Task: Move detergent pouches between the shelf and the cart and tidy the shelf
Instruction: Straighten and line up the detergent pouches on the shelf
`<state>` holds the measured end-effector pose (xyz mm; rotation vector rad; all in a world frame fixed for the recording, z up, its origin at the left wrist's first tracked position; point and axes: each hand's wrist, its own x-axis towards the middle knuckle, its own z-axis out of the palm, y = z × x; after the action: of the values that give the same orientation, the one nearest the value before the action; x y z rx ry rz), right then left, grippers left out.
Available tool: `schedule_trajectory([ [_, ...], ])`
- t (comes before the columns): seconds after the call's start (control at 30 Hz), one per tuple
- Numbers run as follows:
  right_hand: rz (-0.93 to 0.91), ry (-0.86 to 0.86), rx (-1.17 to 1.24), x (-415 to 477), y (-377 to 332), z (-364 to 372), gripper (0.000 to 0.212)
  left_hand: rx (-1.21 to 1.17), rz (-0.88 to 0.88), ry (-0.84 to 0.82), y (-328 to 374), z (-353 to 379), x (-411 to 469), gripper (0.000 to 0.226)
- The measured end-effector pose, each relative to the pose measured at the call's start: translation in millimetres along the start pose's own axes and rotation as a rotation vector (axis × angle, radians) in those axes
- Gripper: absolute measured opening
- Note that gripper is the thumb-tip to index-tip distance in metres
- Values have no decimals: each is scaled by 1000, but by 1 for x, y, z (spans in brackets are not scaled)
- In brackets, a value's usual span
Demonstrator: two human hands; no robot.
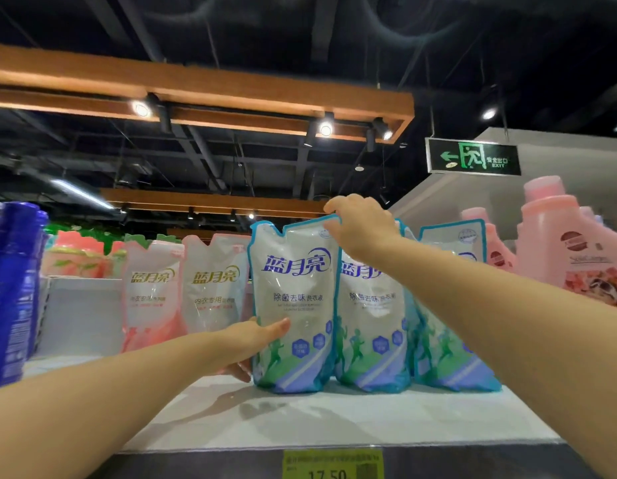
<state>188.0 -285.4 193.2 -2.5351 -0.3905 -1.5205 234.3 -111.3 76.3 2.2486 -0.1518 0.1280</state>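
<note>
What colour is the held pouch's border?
Blue border on the held pouch, clearest in the head view.

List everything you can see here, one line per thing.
blue-and-white pouches: three, upright in a row, shelf centre
pink pouches: two, upright, left of them, further back
blue bottles: at least one, dark blue, far left
pink bottles: several, far right
shelf: one, white, under them
price tag: one, yellow-green, shelf front edge
exit sign: one, green, hanging upper right
spotlights: several, lit, overhead
left hand: one, grips leftmost blue-and-white pouch low down
right hand: one, pinches that pouch's top edge
</note>
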Motion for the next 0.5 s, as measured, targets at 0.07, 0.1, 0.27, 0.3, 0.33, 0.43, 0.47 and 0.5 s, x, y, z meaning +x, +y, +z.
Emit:
schedule_trajectory([
  [0.07,-40,-51,-105,23,-9,4,43,-8,14,-10,-2,-1,3,66],
  [0.1,-32,-91,-136,31,-12,9,46,-4,16,-14,-3,-1,4,65],
  [0.27,-169,-106,-200,18,-24,46,52,8,-52,7,-5,1,5,69],
  [0.3,-249,-95,-226,10,-24,54,53,8,-66,12,-4,3,5,70],
  [0.33,-316,-102,-244,4,-24,60,54,5,-73,10,-4,3,5,70],
  [0.43,-379,-194,-258,-5,-19,71,60,-23,-88,-30,-3,1,4,72],
  [0.47,-384,-216,-263,-4,-18,72,63,-35,-98,-52,-3,0,4,74],
  [0.5,-391,-230,-281,-4,-18,74,66,-47,-108,-72,-4,-1,5,74],
])
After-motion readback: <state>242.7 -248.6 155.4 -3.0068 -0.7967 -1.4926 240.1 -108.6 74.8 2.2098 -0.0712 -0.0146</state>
